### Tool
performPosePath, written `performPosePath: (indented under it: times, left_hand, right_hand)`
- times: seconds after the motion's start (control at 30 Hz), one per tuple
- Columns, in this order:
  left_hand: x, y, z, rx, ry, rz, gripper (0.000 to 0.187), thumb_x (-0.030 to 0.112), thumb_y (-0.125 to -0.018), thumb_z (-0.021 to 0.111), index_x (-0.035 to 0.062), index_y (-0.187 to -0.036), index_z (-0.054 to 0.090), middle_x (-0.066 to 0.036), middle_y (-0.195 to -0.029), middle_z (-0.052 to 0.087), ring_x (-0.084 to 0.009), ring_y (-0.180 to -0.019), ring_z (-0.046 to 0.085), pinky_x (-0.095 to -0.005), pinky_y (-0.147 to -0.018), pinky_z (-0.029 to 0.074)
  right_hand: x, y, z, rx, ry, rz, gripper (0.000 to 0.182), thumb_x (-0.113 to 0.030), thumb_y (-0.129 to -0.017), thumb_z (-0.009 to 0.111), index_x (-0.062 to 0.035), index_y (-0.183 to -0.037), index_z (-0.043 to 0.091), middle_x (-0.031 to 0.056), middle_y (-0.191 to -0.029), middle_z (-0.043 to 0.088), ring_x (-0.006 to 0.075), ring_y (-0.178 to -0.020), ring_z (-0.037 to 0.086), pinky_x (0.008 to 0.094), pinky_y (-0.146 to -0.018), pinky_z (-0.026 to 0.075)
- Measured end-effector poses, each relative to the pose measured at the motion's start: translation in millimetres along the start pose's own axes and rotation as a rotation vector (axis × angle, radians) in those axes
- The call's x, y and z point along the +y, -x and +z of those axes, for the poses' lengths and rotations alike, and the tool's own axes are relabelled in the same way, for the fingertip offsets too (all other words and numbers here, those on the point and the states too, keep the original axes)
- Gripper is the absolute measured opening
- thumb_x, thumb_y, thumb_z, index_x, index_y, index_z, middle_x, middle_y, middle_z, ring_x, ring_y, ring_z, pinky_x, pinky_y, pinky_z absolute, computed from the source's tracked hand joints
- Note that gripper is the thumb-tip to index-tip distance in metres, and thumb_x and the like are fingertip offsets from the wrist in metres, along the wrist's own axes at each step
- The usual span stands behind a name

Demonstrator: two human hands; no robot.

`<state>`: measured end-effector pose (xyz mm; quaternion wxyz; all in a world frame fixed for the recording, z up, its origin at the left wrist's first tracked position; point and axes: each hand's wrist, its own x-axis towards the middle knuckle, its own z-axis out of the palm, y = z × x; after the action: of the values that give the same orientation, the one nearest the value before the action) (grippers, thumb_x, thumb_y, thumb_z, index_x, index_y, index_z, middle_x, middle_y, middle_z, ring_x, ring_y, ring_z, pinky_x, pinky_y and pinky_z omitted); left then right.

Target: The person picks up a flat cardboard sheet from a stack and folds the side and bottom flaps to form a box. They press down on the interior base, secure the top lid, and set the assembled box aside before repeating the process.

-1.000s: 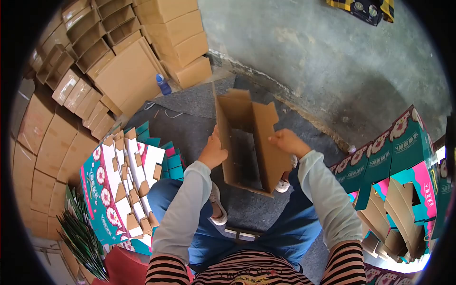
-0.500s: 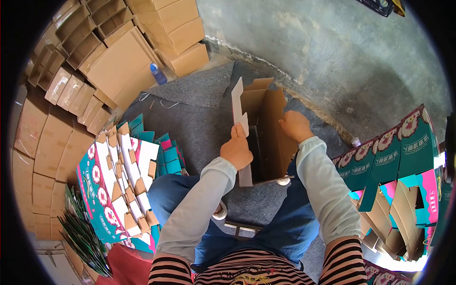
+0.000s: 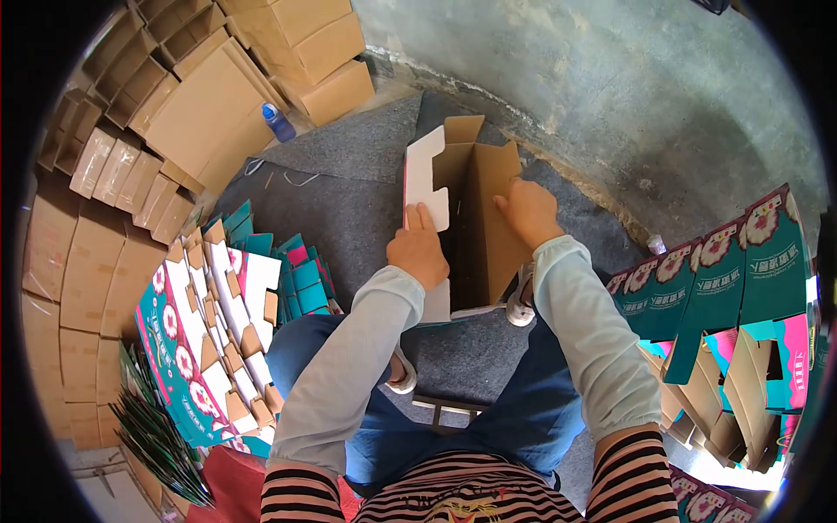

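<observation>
An open cardboard box (image 3: 485, 209), brown inside, stands between my knees with its top facing me. A white-faced flap (image 3: 428, 166) with notched edges folds out on its left side. My left hand (image 3: 418, 254) grips that left side, its fingers lying over the white flap. My right hand (image 3: 530, 212) is closed on the edge of the right wall, fingers bent and the thumb toward the box's inside. At the far end a small brown flap (image 3: 463, 129) sticks up. The outer faces of the box are mostly hidden.
Flattened printed cartons (image 3: 196, 349) lie stacked at my left. More teal cartons (image 3: 715, 279) stand at my right. Brown boxes (image 3: 327, 91) pile up at the back left, near a blue bottle (image 3: 279, 123). A concrete wall (image 3: 593, 96) rises behind.
The box has tilted and shifted slightly left, both hands moving with it. Its opening now looks wider, and the white flap lies turned further outward. My right shoe shows more.
</observation>
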<state>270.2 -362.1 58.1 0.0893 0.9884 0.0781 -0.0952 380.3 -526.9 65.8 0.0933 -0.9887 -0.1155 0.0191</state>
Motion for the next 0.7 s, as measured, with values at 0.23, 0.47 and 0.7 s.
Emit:
performPosePath:
  times: [0.23, 0.47, 0.7]
  left_hand:
    - [-10, 0, 11, 0.163, 0.072, 0.084, 0.087, 0.016, -0.072, 0.065, 0.0006, -0.145, 0.019, -0.018, -0.146, 0.027, -0.0331, -0.127, 0.036, -0.0471, -0.098, 0.036]
    - [-4, -1, 16, 0.188, 0.057, 0.096, 0.087, 0.013, -0.07, 0.063, -0.0027, -0.143, 0.02, -0.021, -0.146, 0.029, -0.0356, -0.13, 0.034, -0.047, -0.102, 0.034]
    - [-2, 1, 23, 0.217, 0.029, 0.165, 0.088, 0.016, -0.069, 0.064, -0.0038, -0.143, 0.021, -0.022, -0.146, 0.028, -0.0359, -0.132, 0.032, -0.0463, -0.104, 0.031]
  right_hand:
    - [-4, 1, 10, 0.38, 0.198, -0.231, 0.023, -0.024, -0.077, 0.067, -0.0092, -0.086, 0.052, 0.0081, -0.086, 0.059, 0.0269, -0.084, 0.063, 0.0396, -0.069, 0.052]
    - [-9, -44, 22, 0.396, 0.22, -0.62, 0.03, -0.008, -0.076, 0.059, -0.0048, -0.106, 0.054, 0.0104, -0.103, 0.055, 0.0264, -0.095, 0.059, 0.0379, -0.077, 0.05]
    - [-21, -127, 64, 0.31, -0.323, -0.526, 0.048, -0.001, -0.078, 0.051, 0.0017, -0.126, 0.045, 0.0206, -0.134, 0.044, 0.0365, -0.11, 0.054, 0.0421, -0.091, 0.046]
